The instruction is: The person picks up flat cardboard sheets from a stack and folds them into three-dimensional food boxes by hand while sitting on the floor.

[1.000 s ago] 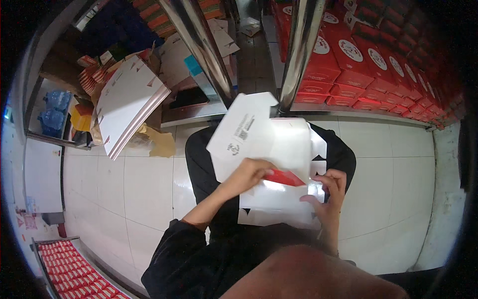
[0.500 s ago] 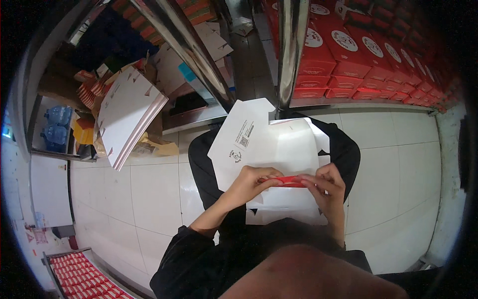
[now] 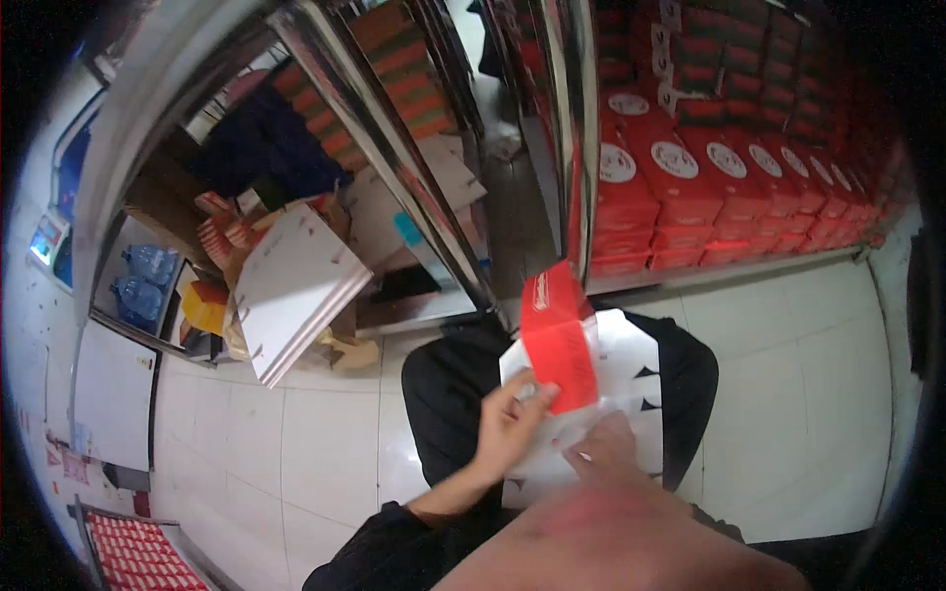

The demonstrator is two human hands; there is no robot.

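Observation:
A flat cardboard box blank point(image 3: 631, 360), white on one face with dark notches along its right side, lies across my lap. One part is folded over so that its red printed face point(image 3: 562, 345) shows and rises toward the far side. My left hand point(image 3: 512, 424) grips the near left corner of the red part, thumb on top. Lower and to the right, my right hand point(image 3: 603, 448) is over the white cardboard, smeared by motion. Its fingers cannot be made out clearly, nor whether it grips the sheet.
Red boxes with white round labels point(image 3: 729, 160) are stacked at the far right behind a metal post point(image 3: 567, 118). White cardboard sheets point(image 3: 301, 286) lean at the left, near blue water bottles point(image 3: 143, 286). A rack of red-and-white packs point(image 3: 143, 552) stands at the near left.
The cardboard has been turned and folded so a large red face shows instead of a narrow red strip. My hands moved apart from that strip and lower. The view has tilted up.

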